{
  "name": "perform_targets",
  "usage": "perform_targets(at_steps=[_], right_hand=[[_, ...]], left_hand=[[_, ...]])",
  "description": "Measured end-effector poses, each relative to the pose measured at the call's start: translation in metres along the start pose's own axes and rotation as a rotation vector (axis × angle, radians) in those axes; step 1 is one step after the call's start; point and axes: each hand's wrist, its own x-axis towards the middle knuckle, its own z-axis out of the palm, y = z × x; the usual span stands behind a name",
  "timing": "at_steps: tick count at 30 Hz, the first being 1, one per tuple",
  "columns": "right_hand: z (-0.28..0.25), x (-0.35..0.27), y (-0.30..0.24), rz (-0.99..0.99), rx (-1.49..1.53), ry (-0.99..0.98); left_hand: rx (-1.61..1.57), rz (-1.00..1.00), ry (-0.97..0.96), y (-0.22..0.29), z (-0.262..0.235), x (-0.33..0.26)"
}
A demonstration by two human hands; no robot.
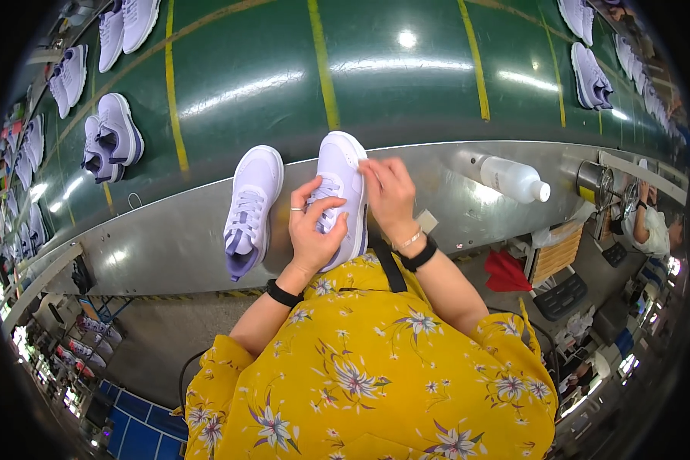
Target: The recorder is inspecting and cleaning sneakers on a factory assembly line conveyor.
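Observation:
A lavender sneaker (340, 162) lies in front of me, its toe pointing away and its heel close to my body. My left hand (314, 230) is on it, with bent fingers and thumb gripping it around the laces; a thin ring shows on one finger. Beside the toe's right edge is my right hand (391, 192), its fingertips pinched together and slightly blurred. Whatever those fingertips hold, if anything, is too small to make out. To the left, apart from both hands, rests a second lavender sneaker (254, 192) with tied laces and a darker purple heel collar.
Both sneakers rest on a metal ledge (169, 238) along a green conveyor belt (245, 92) with yellow lines. A white bottle (510, 179) lies on its side at the right. More sneaker pairs (115, 134) sit on the belt. Another person (652, 230) is at far right.

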Motion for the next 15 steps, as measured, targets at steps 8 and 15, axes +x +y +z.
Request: perform_targets(at_steps=[8, 15], right_hand=[[0.013, 0.026, 0.003, 0.008, 0.054, 0.038], [-0.014, -0.024, 0.003, -0.034, 0.08, -0.05]], left_hand=[[0.045, 0.052, 0.037, 0.005, 0.001, 0.008], [0.01, 0.02, 0.001, 0.0, 0.002, 0.003]])
